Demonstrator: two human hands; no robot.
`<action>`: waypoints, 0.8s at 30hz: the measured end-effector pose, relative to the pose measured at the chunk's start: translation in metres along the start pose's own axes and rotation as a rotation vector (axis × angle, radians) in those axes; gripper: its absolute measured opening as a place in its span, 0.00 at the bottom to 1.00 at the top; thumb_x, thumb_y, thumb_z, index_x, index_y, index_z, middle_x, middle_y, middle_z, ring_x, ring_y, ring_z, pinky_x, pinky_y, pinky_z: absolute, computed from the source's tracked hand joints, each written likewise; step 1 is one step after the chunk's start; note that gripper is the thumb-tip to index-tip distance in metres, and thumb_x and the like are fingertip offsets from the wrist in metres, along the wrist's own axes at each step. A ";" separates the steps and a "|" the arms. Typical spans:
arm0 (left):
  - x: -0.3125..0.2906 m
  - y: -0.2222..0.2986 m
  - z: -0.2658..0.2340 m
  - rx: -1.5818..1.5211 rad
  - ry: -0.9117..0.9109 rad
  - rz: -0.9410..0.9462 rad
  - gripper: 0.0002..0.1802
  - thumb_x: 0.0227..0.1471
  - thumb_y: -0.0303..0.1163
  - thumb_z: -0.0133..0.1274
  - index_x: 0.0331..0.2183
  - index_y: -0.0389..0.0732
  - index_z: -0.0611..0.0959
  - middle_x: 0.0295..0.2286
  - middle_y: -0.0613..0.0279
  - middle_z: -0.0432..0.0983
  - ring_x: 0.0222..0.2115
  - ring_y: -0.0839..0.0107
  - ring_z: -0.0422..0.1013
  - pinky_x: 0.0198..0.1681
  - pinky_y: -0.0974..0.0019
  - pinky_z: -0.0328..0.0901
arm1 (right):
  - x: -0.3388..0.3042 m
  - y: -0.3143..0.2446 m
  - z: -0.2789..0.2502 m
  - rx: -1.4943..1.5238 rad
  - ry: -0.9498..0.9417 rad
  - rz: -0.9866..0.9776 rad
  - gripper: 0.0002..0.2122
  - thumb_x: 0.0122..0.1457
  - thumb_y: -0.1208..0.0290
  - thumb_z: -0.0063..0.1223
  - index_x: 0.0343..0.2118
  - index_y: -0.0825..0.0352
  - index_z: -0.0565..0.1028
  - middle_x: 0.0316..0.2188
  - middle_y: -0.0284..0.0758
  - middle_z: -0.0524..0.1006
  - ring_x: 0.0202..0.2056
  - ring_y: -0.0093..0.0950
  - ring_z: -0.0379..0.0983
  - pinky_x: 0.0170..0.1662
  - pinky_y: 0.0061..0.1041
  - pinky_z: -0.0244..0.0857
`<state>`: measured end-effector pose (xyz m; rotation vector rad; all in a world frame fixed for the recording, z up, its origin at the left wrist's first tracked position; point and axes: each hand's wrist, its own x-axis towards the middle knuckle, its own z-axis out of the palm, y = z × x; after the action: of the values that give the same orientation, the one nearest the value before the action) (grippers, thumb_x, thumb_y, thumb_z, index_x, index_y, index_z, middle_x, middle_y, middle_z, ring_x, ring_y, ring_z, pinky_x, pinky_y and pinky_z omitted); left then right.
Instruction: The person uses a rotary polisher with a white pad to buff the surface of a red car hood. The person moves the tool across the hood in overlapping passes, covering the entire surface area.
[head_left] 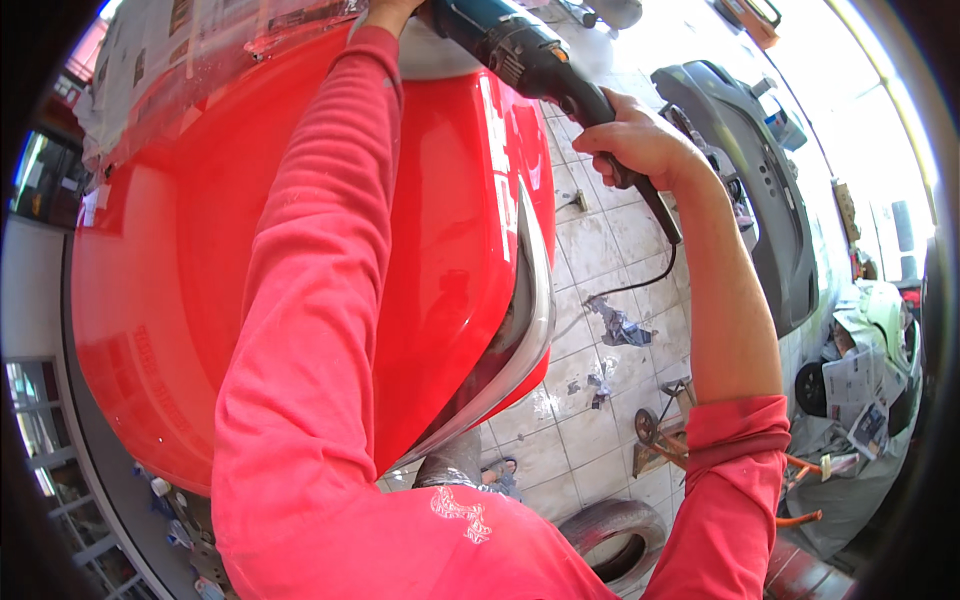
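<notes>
A blue-and-black electric polisher lies across the top of the view. Its pale round pad is against a glossy red car body, beside the panel's curved edge. My right hand is wrapped round the black rear handle, and a cord hangs from the handle's end. Up by the front of the polisher is my left hand, cut off by the upper edge, so its fingers are hidden. A clear headlight runs down the car's right side, below the polisher.
Crumpled paper scraps lie on the tiled floor. At right stands a dark grey bumper. A tyre and an orange-framed wheeled stand are lower right. Sheeting covers the car's far left part.
</notes>
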<state>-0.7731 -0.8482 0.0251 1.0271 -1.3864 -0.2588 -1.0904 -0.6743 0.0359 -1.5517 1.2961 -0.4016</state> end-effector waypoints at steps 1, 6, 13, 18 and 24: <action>0.006 0.000 0.006 -0.022 -0.034 -0.053 0.28 0.55 0.51 0.68 0.42 0.33 0.90 0.36 0.46 0.87 0.38 0.61 0.83 0.44 0.59 0.74 | 0.005 0.002 -0.005 0.011 0.005 0.007 0.17 0.55 0.76 0.62 0.47 0.67 0.70 0.24 0.31 0.73 0.20 0.20 0.71 0.20 0.26 0.69; -0.021 0.021 0.018 0.445 -0.097 -0.212 0.30 0.53 0.53 0.68 0.41 0.33 0.90 0.35 0.44 0.87 0.37 0.57 0.82 0.44 0.56 0.73 | -0.029 0.029 -0.030 -0.009 -0.035 -0.014 0.18 0.56 0.76 0.63 0.48 0.67 0.72 0.23 0.31 0.74 0.20 0.22 0.72 0.22 0.27 0.69; -0.206 0.161 -0.022 0.233 0.021 -0.013 0.23 0.52 0.45 0.72 0.40 0.36 0.88 0.33 0.52 0.87 0.34 0.61 0.83 0.43 0.59 0.75 | -0.179 0.075 -0.028 -0.249 -0.187 0.031 0.20 0.55 0.79 0.63 0.52 0.67 0.75 0.27 0.32 0.78 0.23 0.22 0.75 0.27 0.29 0.70; -0.343 0.288 -0.053 0.223 0.073 -0.157 0.20 0.53 0.32 0.72 0.45 0.34 0.87 0.36 0.54 0.87 0.38 0.68 0.82 0.44 0.63 0.75 | -0.285 0.134 -0.008 -0.255 -0.307 -0.125 0.27 0.54 0.79 0.63 0.59 0.67 0.73 0.38 0.39 0.83 0.40 0.32 0.80 0.49 0.34 0.74; -0.350 0.297 -0.050 0.145 0.051 -0.066 0.16 0.55 0.31 0.69 0.44 0.37 0.85 0.31 0.51 0.85 0.32 0.59 0.82 0.40 0.62 0.75 | -0.306 0.148 -0.001 -0.158 -0.333 0.058 0.25 0.55 0.77 0.65 0.57 0.66 0.73 0.34 0.35 0.81 0.33 0.26 0.77 0.38 0.30 0.73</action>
<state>-0.9300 -0.4142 0.0072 1.1924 -1.3414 -0.1814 -1.2797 -0.3934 0.0155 -1.6268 1.1285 0.0003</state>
